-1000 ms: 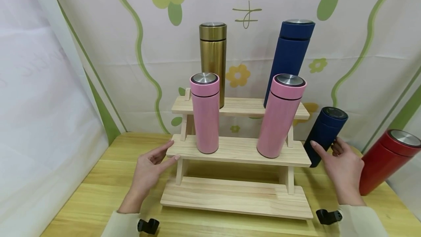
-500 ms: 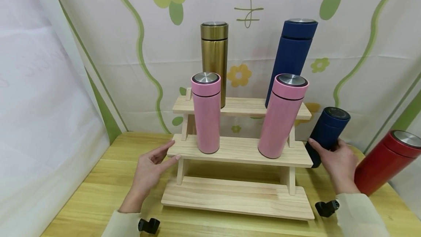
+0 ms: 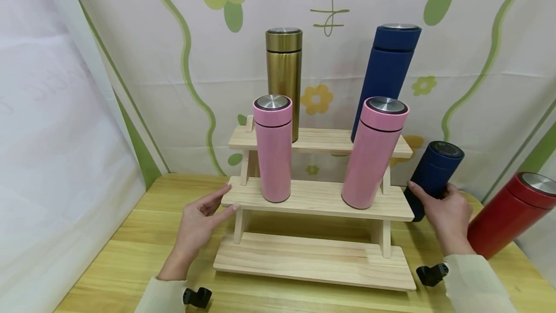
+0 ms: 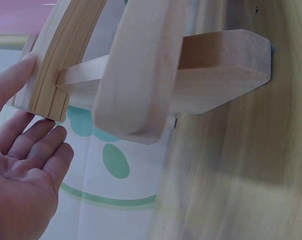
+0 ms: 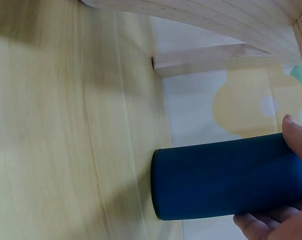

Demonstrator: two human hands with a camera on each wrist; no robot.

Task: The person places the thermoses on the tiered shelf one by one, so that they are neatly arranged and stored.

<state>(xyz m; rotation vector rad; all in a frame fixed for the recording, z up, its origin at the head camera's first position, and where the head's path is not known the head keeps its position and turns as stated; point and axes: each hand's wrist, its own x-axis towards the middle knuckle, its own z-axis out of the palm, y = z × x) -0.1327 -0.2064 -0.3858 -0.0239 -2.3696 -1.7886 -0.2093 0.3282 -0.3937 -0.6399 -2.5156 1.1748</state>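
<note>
My left hand (image 3: 195, 226) is at the left end of the wooden display stand's middle shelf (image 3: 314, 199). Its thumb touches the shelf edge; the other fingers extend loosely by the board's end (image 4: 46, 95). My right hand (image 3: 447, 211) grips a short dark blue thermos flask (image 3: 436, 170) right of the stand. In the right wrist view, thumb and fingers lie on opposite sides of the blue flask (image 5: 225, 177), its base close to the tabletop. Two pink thermoses, left (image 3: 274, 158) and right (image 3: 374, 158), stand on the middle shelf.
A gold thermos (image 3: 284, 76) and a tall blue thermos (image 3: 386, 71) stand on the top shelf (image 3: 323, 140). The bottom shelf (image 3: 312, 260) runs along the front. A red thermos (image 3: 510, 214) stands right of my right hand. Patterned cloth (image 3: 130, 37) hangs behind the table (image 3: 117, 260).
My right hand has shifted slightly left and its fingers have closed around the short blue thermos. My left hand stays at the shelf end.
</note>
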